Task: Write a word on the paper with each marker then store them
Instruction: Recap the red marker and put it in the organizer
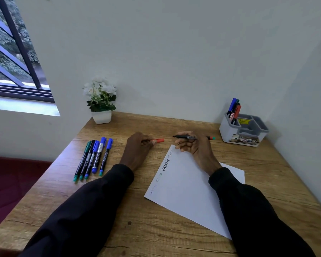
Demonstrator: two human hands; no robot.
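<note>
I am holding the thin black marker (188, 137) in my right hand (195, 145), with my fingers curled round its middle. It is lying sideways just past the far corner of the white paper sheet (189, 191), and its bare tip is pointing left. My left hand (137, 151) is pinching the small red plastic cap (158, 140), just left of that tip and not touching it. The paper is lying tilted on the brown wooden table (119, 210), with words showing along its left edge. Five long markers with blue and green caps (93, 158) are lying side by side on the left. At the far right, the grey plastic pen box (243, 134) is holding a few standing markers (234, 109). A white pot of white flowers (101, 101) is sitting far left.
</note>
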